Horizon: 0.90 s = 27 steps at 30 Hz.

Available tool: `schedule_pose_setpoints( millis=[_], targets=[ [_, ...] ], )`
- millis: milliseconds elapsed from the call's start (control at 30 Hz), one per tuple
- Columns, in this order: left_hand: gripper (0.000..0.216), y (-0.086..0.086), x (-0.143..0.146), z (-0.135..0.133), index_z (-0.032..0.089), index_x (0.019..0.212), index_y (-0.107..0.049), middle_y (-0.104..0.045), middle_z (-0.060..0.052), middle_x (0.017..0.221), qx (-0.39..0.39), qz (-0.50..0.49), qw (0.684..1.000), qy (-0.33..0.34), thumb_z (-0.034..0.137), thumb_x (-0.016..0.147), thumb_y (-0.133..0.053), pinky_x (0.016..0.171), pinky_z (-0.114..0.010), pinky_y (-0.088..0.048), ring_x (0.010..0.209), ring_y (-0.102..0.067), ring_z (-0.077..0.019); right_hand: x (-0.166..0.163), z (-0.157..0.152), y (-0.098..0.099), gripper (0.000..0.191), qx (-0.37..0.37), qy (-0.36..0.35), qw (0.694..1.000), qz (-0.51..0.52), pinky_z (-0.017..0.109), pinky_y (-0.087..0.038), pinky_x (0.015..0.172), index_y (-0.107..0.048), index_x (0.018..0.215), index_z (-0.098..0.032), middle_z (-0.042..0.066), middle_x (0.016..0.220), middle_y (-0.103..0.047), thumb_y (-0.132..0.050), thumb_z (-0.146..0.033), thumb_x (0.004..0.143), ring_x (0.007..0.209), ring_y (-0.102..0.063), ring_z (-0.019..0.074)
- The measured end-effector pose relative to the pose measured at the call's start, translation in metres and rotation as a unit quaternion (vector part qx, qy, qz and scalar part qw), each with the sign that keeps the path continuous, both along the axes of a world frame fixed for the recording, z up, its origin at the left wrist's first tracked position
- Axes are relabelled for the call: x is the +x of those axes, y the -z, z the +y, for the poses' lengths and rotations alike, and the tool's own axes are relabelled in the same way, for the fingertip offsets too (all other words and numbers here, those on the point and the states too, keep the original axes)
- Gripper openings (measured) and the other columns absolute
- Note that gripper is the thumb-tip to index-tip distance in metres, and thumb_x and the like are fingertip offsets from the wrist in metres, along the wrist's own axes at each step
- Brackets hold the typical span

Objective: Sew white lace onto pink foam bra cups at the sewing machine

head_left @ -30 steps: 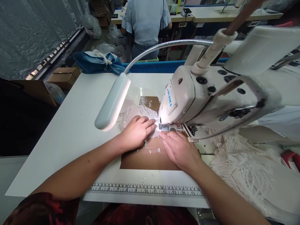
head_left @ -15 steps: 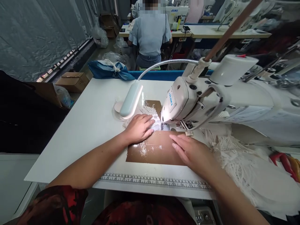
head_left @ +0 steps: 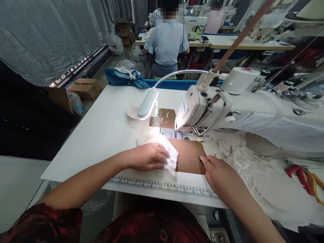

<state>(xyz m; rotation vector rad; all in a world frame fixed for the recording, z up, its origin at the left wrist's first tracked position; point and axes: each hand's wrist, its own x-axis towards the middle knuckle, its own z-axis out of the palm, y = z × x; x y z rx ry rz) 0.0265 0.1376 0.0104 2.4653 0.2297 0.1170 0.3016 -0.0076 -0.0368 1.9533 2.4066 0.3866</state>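
My left hand (head_left: 148, 157) is closed on a small white lace fabric piece (head_left: 170, 156), held just above the brown patch (head_left: 191, 151) of the sewing table, near its front edge. My right hand (head_left: 216, 170) rests at the patch's right front corner, fingers pinched on a thin dark tool (head_left: 199, 159) that I cannot make out clearly. Behind both hands stands the white sewing machine (head_left: 202, 108), its needle area bare under the lamp (head_left: 148, 104).
A printed ruler strip (head_left: 162, 186) runs along the table's front edge. A heap of white lace (head_left: 255, 175) lies right of the machine, with red-handled scissors (head_left: 301, 175) further right. A blue bag (head_left: 125, 77) sits at the table's back. Other people sit at machines behind.
My left hand drew the lace piece out from under the needle toward the front edge. My right hand slid back to the patch's corner and pinched shut on a thin tool. The view tilted upward.
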Motion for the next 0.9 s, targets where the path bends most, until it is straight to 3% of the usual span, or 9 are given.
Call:
schedule_pose_setpoints(
  millis=[67, 133, 300, 433, 533, 633, 733, 900],
  targets=[
    [0.027, -0.007, -0.005, -0.014, 0.017, 0.114, -0.066, -0.061, -0.011, 0.124, -0.040, -0.013, 0.999, 0.021, 0.023, 0.088, -0.060, 0.103, -0.036, -0.043, 0.118, -0.053, -0.0216, 0.001, 0.001, 0.000, 0.039, 0.018, -0.008, 1.000, 0.004, 0.037, -0.051, 0.070, -0.063, 0.113, -0.003, 0.016, 0.095, -0.068, -0.042, 0.001, 0.080, 0.081, -0.064, 0.0256],
    [0.034, -0.009, -0.008, -0.016, 0.019, 0.121, -0.062, -0.059, -0.011, 0.127, -0.067, -0.041, 0.997, -0.014, 0.025, 0.087, -0.062, 0.105, -0.038, -0.042, 0.121, -0.051, -0.0218, 0.003, 0.002, -0.002, 0.031, 0.041, -0.006, 0.999, 0.018, 0.035, -0.050, 0.067, -0.064, 0.108, -0.003, 0.014, 0.089, -0.069, -0.043, -0.003, 0.085, 0.078, -0.065, 0.0250],
    [0.057, -0.002, -0.005, 0.017, 0.019, 0.133, -0.051, -0.048, -0.012, 0.140, -0.075, -0.042, 0.980, -0.182, 0.034, 0.080, -0.068, 0.108, -0.043, -0.039, 0.131, -0.042, -0.0256, 0.003, 0.001, -0.012, 0.025, 0.096, 0.000, 0.993, 0.070, 0.031, -0.047, 0.059, -0.064, 0.080, -0.012, 0.008, 0.074, -0.069, -0.044, -0.020, 0.093, 0.067, -0.065, 0.0215],
    [0.080, 0.007, 0.007, 0.039, 0.016, 0.141, -0.041, -0.052, -0.015, 0.136, -0.143, 0.029, 0.966, -0.215, 0.035, 0.071, -0.075, 0.100, -0.041, -0.044, 0.123, -0.051, -0.0282, -0.005, -0.003, -0.020, 0.026, 0.108, 0.013, 0.981, 0.159, 0.030, -0.047, 0.054, -0.063, 0.093, -0.014, 0.007, 0.076, -0.072, -0.040, -0.027, 0.095, 0.061, -0.066, 0.0194],
    [0.070, 0.013, 0.013, 0.041, 0.015, 0.135, -0.049, -0.059, -0.014, 0.127, -0.204, 0.025, 0.954, -0.219, 0.031, 0.071, -0.073, 0.092, -0.038, -0.048, 0.114, -0.057, -0.0273, -0.016, 0.002, -0.026, 0.031, 0.041, 0.026, 0.965, 0.257, 0.028, -0.049, 0.053, -0.062, 0.105, -0.016, 0.005, 0.077, -0.073, -0.036, -0.031, 0.096, 0.060, -0.067, 0.0181],
    [0.049, 0.016, 0.013, 0.037, 0.013, 0.117, -0.062, -0.064, -0.012, 0.117, -0.274, 0.005, 0.941, -0.199, 0.031, 0.073, -0.071, 0.087, -0.033, -0.048, 0.106, -0.060, -0.0243, -0.027, 0.015, -0.028, 0.037, -0.034, 0.011, 0.941, 0.336, 0.031, -0.055, 0.068, -0.061, 0.116, -0.017, 0.008, 0.098, -0.074, -0.035, -0.034, 0.096, 0.085, -0.071, 0.0209],
    [0.032, 0.018, 0.011, 0.032, 0.012, 0.096, -0.069, -0.068, -0.007, 0.093, -0.351, 0.020, 0.916, -0.192, 0.035, 0.075, -0.071, 0.069, -0.026, -0.048, 0.083, -0.062, -0.0185, -0.036, 0.031, -0.028, 0.042, -0.093, 0.012, 0.913, 0.397, 0.040, -0.054, 0.085, -0.061, 0.124, -0.020, 0.009, 0.115, -0.069, -0.035, -0.039, 0.096, 0.105, -0.066, 0.0246],
    [0.031, 0.017, 0.010, 0.025, 0.012, 0.086, -0.070, -0.065, -0.004, 0.077, -0.445, -0.005, 0.874, -0.197, 0.041, 0.076, -0.073, 0.058, -0.023, -0.044, 0.067, -0.057, -0.0132, -0.045, 0.049, -0.027, 0.039, -0.138, 0.017, 0.862, 0.488, 0.048, -0.046, 0.099, -0.064, 0.122, -0.023, 0.008, 0.123, -0.065, -0.046, -0.041, 0.092, 0.117, -0.059, 0.0267]
  ],
)
